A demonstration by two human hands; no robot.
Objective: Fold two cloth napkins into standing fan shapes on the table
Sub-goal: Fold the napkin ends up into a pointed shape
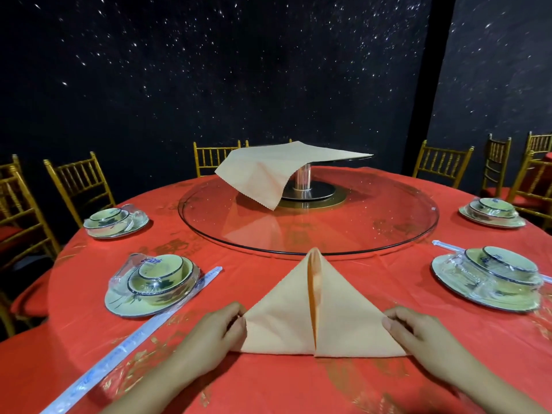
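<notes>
Pinching the side corners of a triangle-folded napkin [277, 318] on the red tablecloth [268, 386] in curled left hand [215, 333] and right hand [415, 333], with the second napkin [268, 165] draped over the centre stand [303, 176]; liable to gape at the middle slit on any slackened grip.

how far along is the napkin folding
Early. No fan stands yet. The near napkin lies folded into a triangle with a centre slit; the left hand and right hand pinch its two side corners. The other napkin is unfolded, draped open over the raised stand mid-table.
</notes>
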